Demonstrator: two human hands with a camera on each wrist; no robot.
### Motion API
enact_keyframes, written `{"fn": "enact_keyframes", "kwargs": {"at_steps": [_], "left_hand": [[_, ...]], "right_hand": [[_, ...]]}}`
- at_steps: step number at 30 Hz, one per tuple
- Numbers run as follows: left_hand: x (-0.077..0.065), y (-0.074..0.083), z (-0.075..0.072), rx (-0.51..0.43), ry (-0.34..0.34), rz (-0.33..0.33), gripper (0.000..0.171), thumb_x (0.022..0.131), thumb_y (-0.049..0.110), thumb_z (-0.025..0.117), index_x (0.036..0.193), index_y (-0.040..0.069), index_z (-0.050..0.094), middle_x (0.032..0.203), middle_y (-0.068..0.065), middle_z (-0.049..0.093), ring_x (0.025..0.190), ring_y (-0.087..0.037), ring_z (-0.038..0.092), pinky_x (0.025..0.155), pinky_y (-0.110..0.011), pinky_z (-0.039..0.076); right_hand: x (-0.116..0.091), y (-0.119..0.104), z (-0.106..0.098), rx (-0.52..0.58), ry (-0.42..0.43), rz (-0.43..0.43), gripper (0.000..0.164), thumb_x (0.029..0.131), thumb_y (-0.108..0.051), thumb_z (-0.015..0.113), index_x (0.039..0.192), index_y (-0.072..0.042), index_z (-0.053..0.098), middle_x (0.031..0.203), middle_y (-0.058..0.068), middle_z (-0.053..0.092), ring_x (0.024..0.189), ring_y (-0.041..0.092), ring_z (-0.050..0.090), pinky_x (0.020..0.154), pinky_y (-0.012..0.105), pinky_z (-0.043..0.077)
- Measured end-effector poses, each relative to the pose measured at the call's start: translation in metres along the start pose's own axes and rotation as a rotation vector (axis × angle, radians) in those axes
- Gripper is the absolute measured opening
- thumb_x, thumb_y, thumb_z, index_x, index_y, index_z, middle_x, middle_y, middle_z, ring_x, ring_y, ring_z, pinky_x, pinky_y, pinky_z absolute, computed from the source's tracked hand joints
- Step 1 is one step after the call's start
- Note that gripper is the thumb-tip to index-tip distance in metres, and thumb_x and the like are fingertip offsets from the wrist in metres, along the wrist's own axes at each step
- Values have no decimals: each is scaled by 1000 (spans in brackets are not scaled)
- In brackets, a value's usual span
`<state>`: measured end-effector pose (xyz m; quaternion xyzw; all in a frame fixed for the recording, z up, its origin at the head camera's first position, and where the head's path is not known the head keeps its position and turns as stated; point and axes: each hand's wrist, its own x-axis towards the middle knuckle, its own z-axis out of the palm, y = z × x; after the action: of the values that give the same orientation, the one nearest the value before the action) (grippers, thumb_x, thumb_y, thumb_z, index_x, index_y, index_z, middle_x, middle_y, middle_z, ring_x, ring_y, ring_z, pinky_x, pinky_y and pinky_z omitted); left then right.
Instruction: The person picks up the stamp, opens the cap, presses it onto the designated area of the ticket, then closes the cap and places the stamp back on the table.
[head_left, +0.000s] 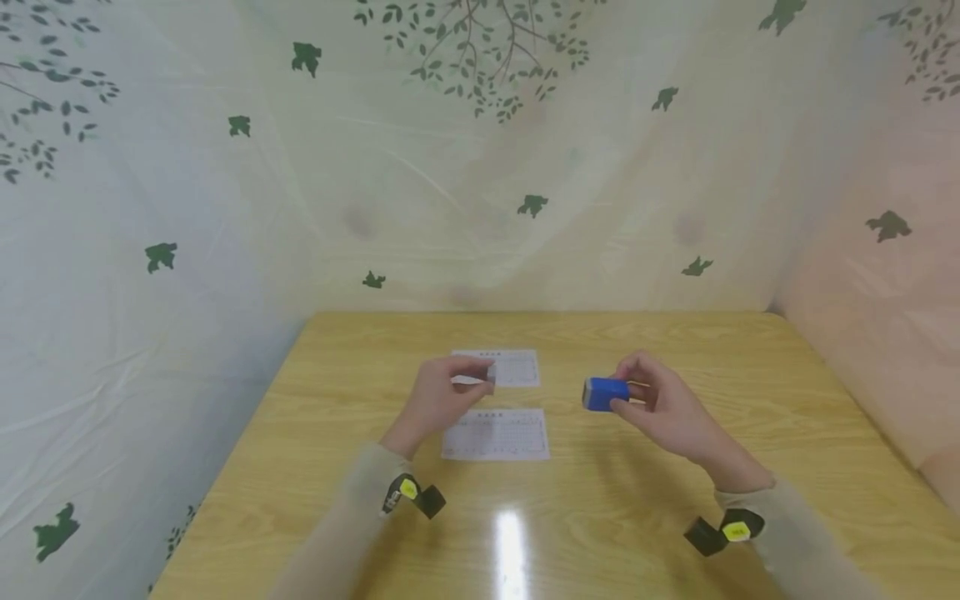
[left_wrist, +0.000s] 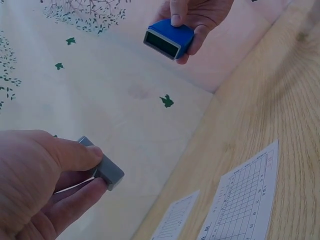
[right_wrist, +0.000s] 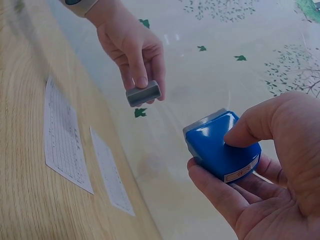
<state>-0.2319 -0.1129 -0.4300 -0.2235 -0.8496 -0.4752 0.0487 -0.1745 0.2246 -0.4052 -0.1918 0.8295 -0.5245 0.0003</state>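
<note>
My right hand (head_left: pixel 663 410) grips a blue stamp (head_left: pixel 604 394) between thumb and fingers, above the table. In the left wrist view the stamp's dark rectangular face, framed by a pale rim, points toward the left hand. A small white label shows on the stamp's rear edge in the right wrist view. A grey cap (left_wrist: pixel 109 172), box-shaped and hollow, is pinched by the thumb and fingers of my left hand (head_left: pixel 444 393). Cap and stamp (right_wrist: pixel 220 142) are apart, with a gap between the two raised hands.
Two printed paper forms with grids lie on the wooden table (head_left: pixel 637 517): a near form (head_left: pixel 495 435) and a far form (head_left: pixel 519 368) partly behind the left hand. A pale curtain (head_left: pixel 450 242) with leaf prints stands along the table's back and sides.
</note>
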Motion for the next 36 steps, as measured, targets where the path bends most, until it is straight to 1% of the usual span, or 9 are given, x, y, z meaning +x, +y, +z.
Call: {"fn": "enact_keyframes", "kwargs": {"at_steps": [5,9,14,17,21,24,27,32,36], "left_hand": [[0,3,-1,-8,-7,13,33,94,6,79,127,4,75,123,-15,78,110,-28,78,87,-24,66],[0,5,0,-15,-21,28,34,94,6,79,127,3,74,125,-16,78,111,-29,78,88,-24,66],[-1,7,1,-18,-21,20,34,94,5,79,127,3,74,125,-15,77,110,-29,78,88,-24,66],[-1,10,2,-25,-35,38,33,94,5,78,127,2,74,124,-15,78,110,-29,78,88,-24,66],[0,15,4,-54,-63,56,33,95,5,78,127,1,74,124,-16,78,112,-28,78,88,-22,65],[0,20,6,-81,-73,55,33,94,4,78,127,0,74,125,-16,78,112,-29,77,88,-21,65],[2,25,10,-99,-78,70,32,94,3,78,125,-1,74,124,-17,78,111,-30,78,87,-22,65],[5,31,19,-126,-119,96,32,95,1,77,127,-1,74,124,-17,78,112,-30,78,87,-22,65],[6,37,27,-136,-145,104,33,95,0,76,128,-1,74,125,-16,78,112,-30,77,88,-21,65]], "right_hand": [[0,-2,1,1,-4,10,26,100,4,66,121,4,49,128,27,60,124,48,67,91,24,63],[0,-3,3,8,-10,3,26,100,4,66,120,4,50,128,27,61,123,47,68,91,23,63],[0,-2,4,16,-22,-8,26,100,5,66,119,4,50,128,28,62,122,46,68,90,23,63],[1,-1,4,26,-29,-11,25,99,6,66,118,4,50,127,27,61,122,46,67,90,24,63],[2,-1,4,29,-38,-18,25,99,6,66,118,4,50,126,26,59,123,46,67,91,24,63],[3,-1,4,30,-45,-27,25,99,6,66,118,4,50,125,25,58,123,46,67,91,23,63],[3,-2,4,33,-47,-30,25,99,6,66,118,4,50,125,25,57,122,44,67,91,23,63],[3,-2,5,44,-53,-24,25,100,5,66,118,4,50,124,24,57,123,43,67,91,23,63],[4,-2,6,47,-53,-27,25,99,5,67,118,3,50,124,24,57,123,44,67,92,23,63]]}}
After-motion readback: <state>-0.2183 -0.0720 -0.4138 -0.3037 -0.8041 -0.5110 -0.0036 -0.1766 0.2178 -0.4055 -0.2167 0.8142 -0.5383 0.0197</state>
